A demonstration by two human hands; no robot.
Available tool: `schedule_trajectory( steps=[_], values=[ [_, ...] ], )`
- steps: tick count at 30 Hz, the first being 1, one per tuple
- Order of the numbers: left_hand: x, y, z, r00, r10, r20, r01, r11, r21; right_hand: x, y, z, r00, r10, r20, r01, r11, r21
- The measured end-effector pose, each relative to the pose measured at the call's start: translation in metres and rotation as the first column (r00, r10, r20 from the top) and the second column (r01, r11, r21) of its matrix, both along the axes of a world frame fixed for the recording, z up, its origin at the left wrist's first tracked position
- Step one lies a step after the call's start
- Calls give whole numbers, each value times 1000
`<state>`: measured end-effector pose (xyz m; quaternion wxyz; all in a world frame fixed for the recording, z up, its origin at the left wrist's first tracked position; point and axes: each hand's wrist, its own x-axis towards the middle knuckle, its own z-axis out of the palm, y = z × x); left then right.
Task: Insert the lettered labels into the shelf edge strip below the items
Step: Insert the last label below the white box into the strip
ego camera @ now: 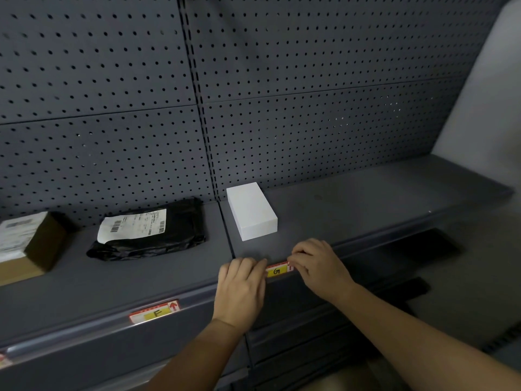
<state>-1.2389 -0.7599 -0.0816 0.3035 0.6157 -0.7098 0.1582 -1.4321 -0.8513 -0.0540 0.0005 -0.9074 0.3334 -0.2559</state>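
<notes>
A red-and-yellow label marked G (277, 270) sits at the shelf edge strip (84, 331), just below a white box (251, 211). My left hand (242, 286) covers the label's left end, its fingers curled over the shelf edge. At the label's right end my right hand (317, 263) pinches it with curled fingertips. Further left, a label marked F (155, 311) lies in the strip below a black parcel (149, 230).
A brown carton with a white sticker (25, 244) stands at the far left, with part of another label (4, 359) at the strip below it. Grey pegboard (112, 108) backs the shelf. Lower shelves (324, 328) show underneath.
</notes>
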Motion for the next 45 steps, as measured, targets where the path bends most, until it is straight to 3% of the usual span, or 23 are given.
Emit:
schedule_trajectory(
  steps=[12, 19, 45],
  values=[
    [4, 0, -2, 998, 39, 56, -42, 997, 57, -1, 1, -7, 995, -62, 73, 53, 990, 127],
    [3, 0, 0, 998, 50, 39, -53, 994, 96, -2, 2, -5, 997, -74, -15, 75, 981, 178],
    [0, -8, 1, 996, 65, -53, -52, 975, 215, -1, 2, 0, 994, -92, -62, 107, 945, 309]
  ],
)
